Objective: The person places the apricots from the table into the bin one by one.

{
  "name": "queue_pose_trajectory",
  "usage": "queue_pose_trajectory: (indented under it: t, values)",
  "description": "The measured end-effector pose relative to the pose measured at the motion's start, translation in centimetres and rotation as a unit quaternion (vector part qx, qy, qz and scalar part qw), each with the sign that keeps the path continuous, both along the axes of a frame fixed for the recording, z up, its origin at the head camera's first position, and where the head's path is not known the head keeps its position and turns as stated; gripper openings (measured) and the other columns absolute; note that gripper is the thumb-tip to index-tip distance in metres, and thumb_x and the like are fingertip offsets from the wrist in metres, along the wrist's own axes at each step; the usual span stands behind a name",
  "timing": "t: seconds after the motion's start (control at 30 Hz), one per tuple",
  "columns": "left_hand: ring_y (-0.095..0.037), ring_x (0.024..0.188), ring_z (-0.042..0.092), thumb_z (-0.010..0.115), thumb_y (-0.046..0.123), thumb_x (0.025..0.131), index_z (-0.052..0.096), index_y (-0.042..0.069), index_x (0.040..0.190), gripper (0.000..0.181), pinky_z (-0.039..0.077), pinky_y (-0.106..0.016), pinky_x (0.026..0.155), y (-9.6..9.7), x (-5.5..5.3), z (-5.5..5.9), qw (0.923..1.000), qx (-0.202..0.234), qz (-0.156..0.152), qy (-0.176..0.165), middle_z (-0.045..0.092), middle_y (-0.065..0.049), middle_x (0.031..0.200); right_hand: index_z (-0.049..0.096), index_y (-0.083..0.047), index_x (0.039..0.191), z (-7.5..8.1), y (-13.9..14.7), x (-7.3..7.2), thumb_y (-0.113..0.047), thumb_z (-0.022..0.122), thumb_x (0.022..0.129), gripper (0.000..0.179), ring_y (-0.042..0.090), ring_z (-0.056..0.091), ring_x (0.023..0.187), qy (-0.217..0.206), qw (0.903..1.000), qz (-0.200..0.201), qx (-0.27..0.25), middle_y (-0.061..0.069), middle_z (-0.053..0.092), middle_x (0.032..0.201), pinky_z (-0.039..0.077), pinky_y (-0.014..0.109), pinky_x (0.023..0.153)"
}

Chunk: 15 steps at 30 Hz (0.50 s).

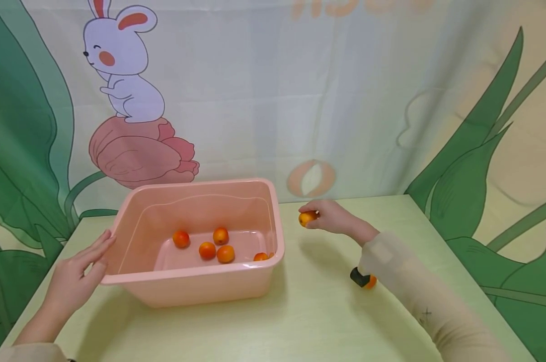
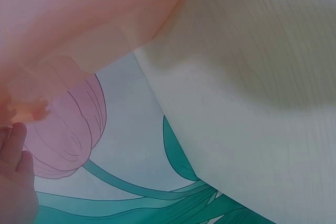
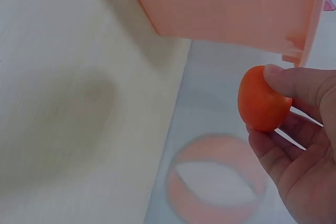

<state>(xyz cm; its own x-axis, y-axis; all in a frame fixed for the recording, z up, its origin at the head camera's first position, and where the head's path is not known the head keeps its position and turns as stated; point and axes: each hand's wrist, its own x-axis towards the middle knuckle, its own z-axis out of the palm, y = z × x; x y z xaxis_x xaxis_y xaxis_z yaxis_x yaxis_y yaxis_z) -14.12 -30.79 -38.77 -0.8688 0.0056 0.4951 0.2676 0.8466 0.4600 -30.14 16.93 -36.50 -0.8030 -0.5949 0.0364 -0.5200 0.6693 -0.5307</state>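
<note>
My right hand point(image 1: 331, 217) pinches a smooth oval orange fruit point(image 3: 262, 99) between thumb and fingers, just right of a pink plastic basin point(image 1: 200, 274) and above the table. In the basin lie several more fruits, among them one orange-red fruit point(image 1: 180, 239) to the left and one partly hidden by the near right rim. At the basin's left end, my left hand point(image 1: 75, 281) touches the rim with nearly straight fingers. The left wrist view catches only part of this hand point(image 2: 18, 177), its fingertips right at the rim.
Another orange fruit point(image 1: 370, 282) shows beside the right sleeve point(image 1: 417, 291), partly covered by a black wrist device point(image 1: 359, 277). The pale table point(image 1: 300, 322) meets a printed curtain point(image 1: 236, 100) at its back edge, just behind the basin.
</note>
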Motion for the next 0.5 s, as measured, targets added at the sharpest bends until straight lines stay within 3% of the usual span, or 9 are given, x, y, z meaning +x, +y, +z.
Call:
queue_pose_trajectory:
  t: [0.5]
  values:
    - [0.029, 0.104, 0.022, 0.047, 0.012, 0.087, 0.052, 0.016, 0.125, 0.039, 0.021, 0.007, 0.074, -0.1, 0.0, 0.0, 1.0, 0.003, -0.001, -0.001, 0.03, 0.037, 0.126, 0.06, 0.002, 0.109, 5.1, -2.3, -0.1, -0.006, 0.063, 0.078, 0.032, 0.021, 0.053, 0.084, 0.038, 0.9986, 0.026, -0.027, 0.012, 0.062, 0.101, 0.049, 0.033, 0.078]
